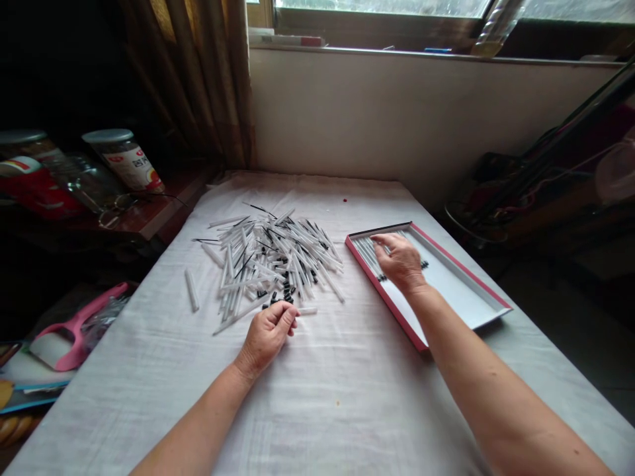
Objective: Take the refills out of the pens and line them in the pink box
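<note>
My left hand [268, 332] is closed at the near edge of the pile, thumb against fingers. A white pen barrel [308, 311] sticks out to the right of its fingertips. Black caps [288, 291] lie just behind that hand, among a loose heap of white pen barrels [238, 277] and thin dark refills [258, 210]. Over the left part of a shallow red-edged box lid [461, 311], my right hand [399, 261] curls its fingers above a row of pens with black ends [364, 252]. What its fingertips hold is hidden.
A white cloth [307, 410] covers the table. One barrel [191, 289] lies apart at the left. Jars [124, 158] and glasses [116, 208] stand on a side shelf. Pink-handled scissors [74, 330] lie below the table's left edge. A wall and window are behind.
</note>
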Available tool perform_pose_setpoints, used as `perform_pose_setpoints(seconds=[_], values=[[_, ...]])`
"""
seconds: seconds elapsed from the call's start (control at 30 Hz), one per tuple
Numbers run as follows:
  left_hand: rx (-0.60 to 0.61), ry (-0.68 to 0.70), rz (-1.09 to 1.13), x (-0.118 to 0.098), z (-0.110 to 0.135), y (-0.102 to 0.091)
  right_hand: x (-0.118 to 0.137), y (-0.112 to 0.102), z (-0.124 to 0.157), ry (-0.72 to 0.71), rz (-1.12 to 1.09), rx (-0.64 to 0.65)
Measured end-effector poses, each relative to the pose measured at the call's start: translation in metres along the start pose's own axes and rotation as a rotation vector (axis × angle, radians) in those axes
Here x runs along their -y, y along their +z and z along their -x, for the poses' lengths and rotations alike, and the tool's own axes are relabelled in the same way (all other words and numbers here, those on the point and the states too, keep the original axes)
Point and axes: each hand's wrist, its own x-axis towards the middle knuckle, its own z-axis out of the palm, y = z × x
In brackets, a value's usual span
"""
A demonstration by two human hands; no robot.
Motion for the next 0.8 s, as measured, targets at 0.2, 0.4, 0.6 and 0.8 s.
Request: perform_pose_setpoints(seconds=[0.2, 0.4, 0.6, 0.8], values=[[-0.141, 0.055, 0.023, 0.003, -0.002, -0.008, 0.096, 0.032, 0.056, -0.188, -0.095, 0.187], [-0.218, 0.086, -0.016, 0.007, -0.006, -0.013, 0.118, 0.042, 0.085, -0.210, 0.093, 0.320], [-0.193, 0.165, -0.145, 0.008, -0.006, -0.011, 0.117, 0.033, 0.088, -0.142, 0.161, 0.310], [-0.191, 0.335, -0.338, 0.007, -0.001, -0.007, 0.094, 0.008, 0.095, -0.068, -0.109, 0.033]])
